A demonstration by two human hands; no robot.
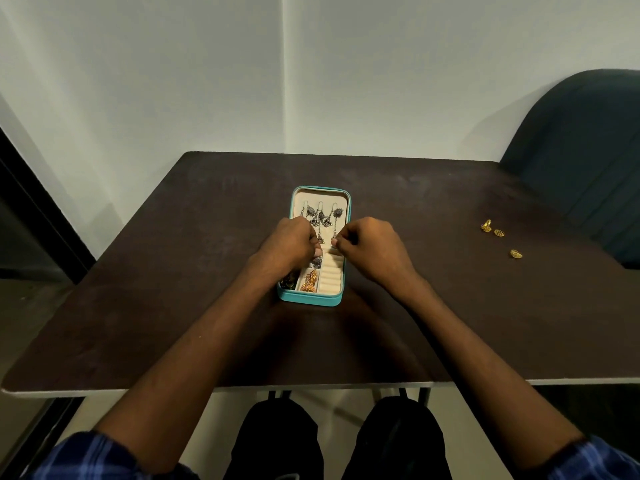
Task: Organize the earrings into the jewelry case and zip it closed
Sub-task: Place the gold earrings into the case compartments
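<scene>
A teal jewelry case (311, 301) lies open in the middle of the dark table, lid half away from me. Several silver dangling earrings (323, 216) hang on the cream lid panel. A gold earring (309, 280) rests in a front compartment, beside the cream ring rolls (330, 271). My left hand (291, 242) is curled over the case's left side, fingers closed near a dark earring; what it holds is hidden. My right hand (367, 244) pinches at the lower end of a silver earring chain at the case's hinge line. Three gold pieces (498, 233) lie far right on the table.
The dark table (173, 271) has its near edge just before my knees. A dark blue chair (581, 150) stands at the back right corner. White walls lie behind, and a dark door frame stands at the left.
</scene>
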